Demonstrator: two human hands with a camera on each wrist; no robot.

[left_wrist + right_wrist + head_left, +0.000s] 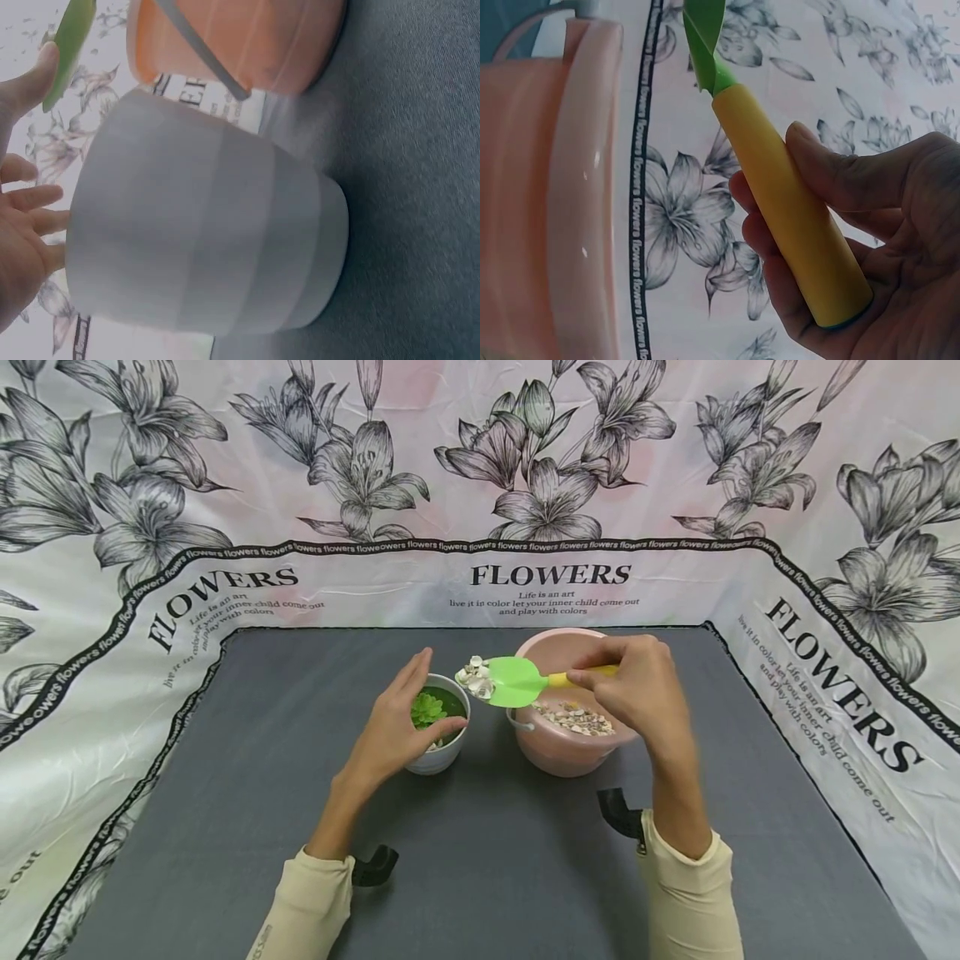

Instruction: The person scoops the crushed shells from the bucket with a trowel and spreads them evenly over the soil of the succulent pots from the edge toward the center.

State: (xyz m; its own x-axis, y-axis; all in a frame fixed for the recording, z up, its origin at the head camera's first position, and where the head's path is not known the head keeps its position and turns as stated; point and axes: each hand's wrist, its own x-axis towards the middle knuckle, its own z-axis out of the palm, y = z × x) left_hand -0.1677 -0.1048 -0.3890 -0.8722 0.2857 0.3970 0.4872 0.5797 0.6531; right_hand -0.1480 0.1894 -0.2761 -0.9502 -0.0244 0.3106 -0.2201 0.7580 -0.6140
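Observation:
My right hand (641,689) grips the yellow handle (791,206) of a small shovel with a green blade (516,682). Whitish stones or shell bits (476,678) are heaped at the blade's tip, which reaches to the right rim of a light grey pot (202,217). Inside that pot grows a bright green leafy plant (426,710), partly hidden by my left hand (386,727). The left hand is held over the pot's left and front rim with fingers extended and thumb apart. In the left wrist view the fingertips are right by the pot's rim.
A pink bucket (558,756) with a pale handle stands to the right of the pot, under the shovel. More small stones (576,718) lie inside it. Dark grey cloth (480,860) covers the table, and flower-printed fabric (555,585) rises behind and at both sides.

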